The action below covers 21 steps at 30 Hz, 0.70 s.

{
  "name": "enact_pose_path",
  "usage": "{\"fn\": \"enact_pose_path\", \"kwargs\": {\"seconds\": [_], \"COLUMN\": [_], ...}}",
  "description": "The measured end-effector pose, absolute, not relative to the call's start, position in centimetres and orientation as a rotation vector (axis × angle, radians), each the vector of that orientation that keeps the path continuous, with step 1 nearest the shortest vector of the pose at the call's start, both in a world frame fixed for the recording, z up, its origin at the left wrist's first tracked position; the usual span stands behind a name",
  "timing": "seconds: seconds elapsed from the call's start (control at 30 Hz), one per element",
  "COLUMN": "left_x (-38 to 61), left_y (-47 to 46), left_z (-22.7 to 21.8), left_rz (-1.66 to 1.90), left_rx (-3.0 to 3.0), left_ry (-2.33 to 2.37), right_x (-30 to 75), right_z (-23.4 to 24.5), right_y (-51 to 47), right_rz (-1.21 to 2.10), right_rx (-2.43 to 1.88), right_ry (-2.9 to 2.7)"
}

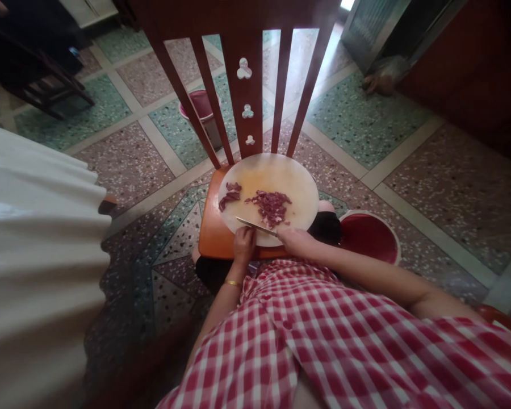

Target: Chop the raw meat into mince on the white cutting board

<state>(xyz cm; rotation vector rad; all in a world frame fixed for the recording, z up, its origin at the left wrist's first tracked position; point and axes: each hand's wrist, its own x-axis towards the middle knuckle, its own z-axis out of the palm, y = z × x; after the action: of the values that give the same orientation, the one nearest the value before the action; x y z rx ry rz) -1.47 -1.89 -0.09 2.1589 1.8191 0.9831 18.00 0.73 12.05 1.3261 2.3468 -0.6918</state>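
Observation:
A round pale cutting board (298,187) lies on the seat of a wooden chair (213,233). Chopped red meat (272,205) sits in the middle of the board, and a smaller pile of meat pieces (230,196) lies at its left. My right hand (296,238) is closed on the handle of a knife (255,226), whose blade points left along the board's near edge. My left hand (243,243) rests at that near edge just under the blade tip, fingers curled; a gold bangle shows on its wrist. What it holds, if anything, I cannot make out.
A red bowl (370,236) stands on the tiled floor right of the chair. A pink bucket (204,108) shows behind the chair back slats (243,85). White cloth (38,238) fills the left side. A dark wooden frame stands far left.

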Motion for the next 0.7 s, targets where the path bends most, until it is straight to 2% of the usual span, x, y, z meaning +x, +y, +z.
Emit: {"fn": "enact_pose_path", "kwargs": {"seconds": [0.17, 0.3, 0.5, 0.7], "left_x": [-1.7, -1.7, -1.3, -0.8], "left_y": [-1.8, -1.5, -0.5, 1.0], "left_z": [-0.2, 0.3, 1.5, 2.4], "left_rz": [0.937, 0.921, 0.894, 0.916], "left_rx": [2.202, 2.233, 2.126, 2.060], "left_ry": [1.774, 1.781, 1.871, 1.915], "right_x": [14.3, 13.0, 18.0, 21.7], "right_z": [11.4, 10.7, 11.2, 12.2], "right_y": [1.7, 3.0, 3.9, 3.6], "right_rz": [-0.585, -0.634, -0.805, -0.798], "right_rx": [1.302, 1.271, 1.514, 1.635], "right_ry": [2.553, 2.564, 2.375, 2.295]}}
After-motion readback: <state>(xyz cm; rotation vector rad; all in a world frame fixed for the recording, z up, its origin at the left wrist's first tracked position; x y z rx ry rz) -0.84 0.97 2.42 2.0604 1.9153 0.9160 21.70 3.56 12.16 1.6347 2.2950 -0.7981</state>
